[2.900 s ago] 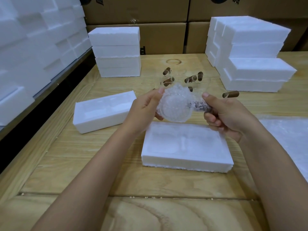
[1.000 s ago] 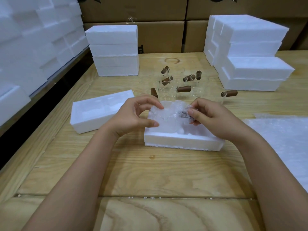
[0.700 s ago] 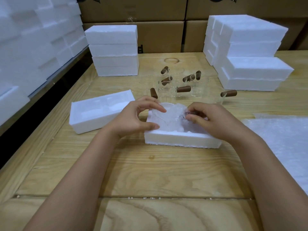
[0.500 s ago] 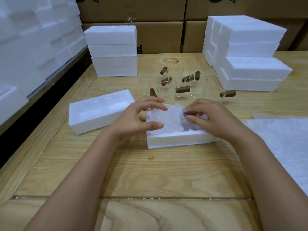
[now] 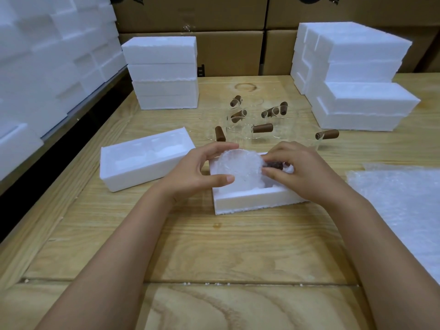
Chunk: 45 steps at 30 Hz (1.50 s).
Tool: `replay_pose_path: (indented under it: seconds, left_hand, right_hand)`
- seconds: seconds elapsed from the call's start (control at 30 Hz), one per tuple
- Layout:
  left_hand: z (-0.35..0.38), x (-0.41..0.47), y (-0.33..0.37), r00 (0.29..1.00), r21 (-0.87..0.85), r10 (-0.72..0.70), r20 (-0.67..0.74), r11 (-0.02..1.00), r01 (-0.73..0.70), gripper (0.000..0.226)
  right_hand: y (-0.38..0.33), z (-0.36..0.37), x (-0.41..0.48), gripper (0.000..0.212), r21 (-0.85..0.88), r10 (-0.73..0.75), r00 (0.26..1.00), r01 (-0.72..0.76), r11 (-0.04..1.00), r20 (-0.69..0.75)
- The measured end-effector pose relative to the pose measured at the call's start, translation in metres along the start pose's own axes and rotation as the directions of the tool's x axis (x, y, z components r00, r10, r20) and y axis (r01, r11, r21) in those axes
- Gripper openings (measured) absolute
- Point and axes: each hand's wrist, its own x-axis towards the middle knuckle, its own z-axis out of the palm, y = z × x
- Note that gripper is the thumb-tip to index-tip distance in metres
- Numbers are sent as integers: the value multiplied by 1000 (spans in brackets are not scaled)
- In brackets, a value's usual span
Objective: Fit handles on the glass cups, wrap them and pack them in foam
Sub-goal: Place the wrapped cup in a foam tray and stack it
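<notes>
Cardboard boxes (image 5: 214, 17) walled the back. Wooden table (image 5: 214, 246) carried a left foam stack (image 5: 164, 72) and a right foam stack (image 5: 357, 79) at the far side, with a bubble wrap sheet (image 5: 404, 206) at the right edge. Foam tray (image 5: 252, 202) sat mid-table, spare foam half (image 5: 142, 163) just left of it. Bare glass cups (image 5: 262, 128) clustered behind. Wrapped cup (image 5: 240, 167) looked part-seated in the tray's pocket. Left hand (image 5: 197, 172) curled round the cup body; right hand (image 5: 302, 172) pinched the wrapped handle (image 5: 273, 165). Advice: align the handle with its slot first, press the body down evenly, don't lever on the handle, and tuck in loose wrap.
</notes>
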Motion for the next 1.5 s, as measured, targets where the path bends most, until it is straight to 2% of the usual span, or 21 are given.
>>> replay_pose_path:
  seconds: [0.17,0.23,0.27,0.33,0.37,0.4,0.43,0.5,0.53,0.57,0.63,0.73,0.8,0.87,0.97,1.07,1.2,1.3,1.37,1.43,1.5]
  left_hand:
    - [1,0,1,1000,-2,26,13,1000,-26,66]
    - [-2,-2,7,992,13,91,-85,996,-91,66]
    - [-6,-4,10,972,91,136,-192,989,-120,62]
    - [-23,-6,11,861,370,248,-444,926,-76,50]
    - [-36,-7,7,790,486,277,-547,873,30,48]
    - [-51,-9,2,727,531,244,-642,825,192,50]
    - [-67,-11,-5,664,495,133,-736,774,394,55]
    - [-96,-19,-21,465,258,-228,-855,591,764,65]
    - [-105,-26,-27,363,145,-376,-852,497,855,68]
    - [-111,-33,-32,290,58,-477,-830,443,895,68]
    - [-118,-40,-40,233,-33,-539,-809,437,899,54]
    - [-117,-38,-45,233,-24,-462,-856,485,874,27]
    - [-112,-34,-44,258,41,-352,-900,522,852,24]
    - [-105,-33,-36,260,85,-199,-945,618,782,22]
    - [-93,-27,-13,176,110,17,-984,837,536,12]
    - [-71,-12,9,184,257,210,-960,922,290,10]
    - [-29,6,25,256,415,383,-888,906,83,29]
    - [-11,10,26,336,456,485,-807,874,-168,25]
    - [-6,6,22,439,453,585,-682,809,-375,27]
    - [-1,1,20,553,337,628,-547,770,-541,29]
    - [6,-1,18,613,258,621,-488,774,-579,34]
  right_hand:
    - [1,2,-1,15,25,0,1000,0,1000,-16]
    - [2,1,-3,24,79,26,1000,-26,997,-3]
    - [3,0,-3,31,116,45,999,-46,992,6]
    - [4,-2,-5,42,190,69,998,-65,980,-11]
    - [4,-2,-5,43,227,79,996,-67,972,-44]
    - [4,-2,-5,42,263,97,991,-71,962,-87]
    - [3,-2,-5,40,294,122,984,-79,953,-131]
    - [3,-2,-4,34,338,173,964,-97,936,-202]
    - [4,-2,-3,31,353,194,955,-105,929,-226]
    - [4,-2,-3,29,367,211,947,-111,924,-244]
    - [5,-3,-3,26,384,232,936,-119,916,-264]
    - [4,-3,-4,22,372,222,940,-115,921,-259]
    - [1,-4,-5,22,355,197,944,-94,930,-266]
    - [-3,-6,-6,26,342,170,941,-62,937,-294]
    - [-14,-8,-6,21,449,176,921,-2,894,-347]
    - [-25,-11,0,30,682,219,933,39,730,-287]
    - [-27,-16,7,49,912,337,940,-91,400,-54]
    - [-21,-23,7,60,974,408,913,-78,211,-16]
    - [-16,-29,7,64,989,458,888,-34,146,-37]
    - [-11,-33,6,63,992,493,869,-14,123,-49]
    - [-5,-37,3,60,993,507,861,-23,114,-39]
